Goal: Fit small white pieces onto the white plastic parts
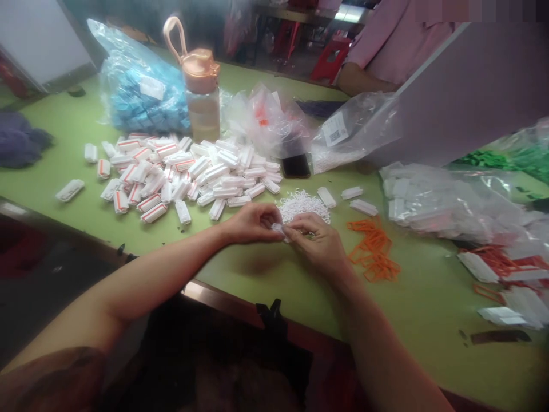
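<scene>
My left hand and my right hand meet over the near part of the table, fingertips pinched around one small white plastic piece. Its exact shape is partly hidden by the fingers. Just beyond them lies a heap of tiny white parts. To the right of my right hand is a loose pile of orange rectangular frames. A large heap of white plastic blocks, some with an orange stripe, spreads beyond and left of my left hand.
A bottle with a peach lid stands behind the blocks, beside a bag of blue pieces. A dark phone lies near clear bags. On the right are bagged white pieces and red frames. Another person's arm shows across the table.
</scene>
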### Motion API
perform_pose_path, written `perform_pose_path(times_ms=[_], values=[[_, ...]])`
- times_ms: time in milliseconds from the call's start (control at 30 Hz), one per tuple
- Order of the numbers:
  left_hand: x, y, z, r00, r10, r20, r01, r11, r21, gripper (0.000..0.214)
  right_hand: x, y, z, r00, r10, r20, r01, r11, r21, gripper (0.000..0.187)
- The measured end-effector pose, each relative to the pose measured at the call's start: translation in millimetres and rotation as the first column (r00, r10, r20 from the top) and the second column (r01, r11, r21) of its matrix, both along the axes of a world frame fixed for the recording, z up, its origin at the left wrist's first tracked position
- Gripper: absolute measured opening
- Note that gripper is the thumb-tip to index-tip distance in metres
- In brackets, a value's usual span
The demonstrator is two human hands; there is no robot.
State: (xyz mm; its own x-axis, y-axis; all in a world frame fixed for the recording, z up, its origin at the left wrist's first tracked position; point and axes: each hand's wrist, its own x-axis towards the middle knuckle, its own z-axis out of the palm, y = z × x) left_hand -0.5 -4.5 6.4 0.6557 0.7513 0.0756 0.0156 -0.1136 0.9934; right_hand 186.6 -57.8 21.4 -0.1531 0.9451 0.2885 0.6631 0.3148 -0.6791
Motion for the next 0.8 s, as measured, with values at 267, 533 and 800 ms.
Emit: perform_pose_path(times_ms=[267, 533, 800], values=[[-1.5, 0.7, -2.5, 1.0, 0.005, 0.027, -0.004, 0.999, -0.053, 0.037, 15.2, 2.9, 10.5, 0.995, -0.051, -0.091, 0.045, 0.997, -0.062, 0.025], [-2.6, 3.2, -3.0, 0.999, 0.027, 0.025, -0.025, 0.997, -0.068, 0.04, 41.2, -1.7, 13.4, 0.917, -0.02, 0.399, 0.028, 0.999, -0.015, 0.015], [-2.2, 3.6, -2.1, 0.999, 0.025, 0.026, -0.023, 0.997, -0.07, 0.039, 22.4, -1.9, 0.2, 0.828, -0.121, 0.548, 0.077, 0.992, 0.102, 0.016]])
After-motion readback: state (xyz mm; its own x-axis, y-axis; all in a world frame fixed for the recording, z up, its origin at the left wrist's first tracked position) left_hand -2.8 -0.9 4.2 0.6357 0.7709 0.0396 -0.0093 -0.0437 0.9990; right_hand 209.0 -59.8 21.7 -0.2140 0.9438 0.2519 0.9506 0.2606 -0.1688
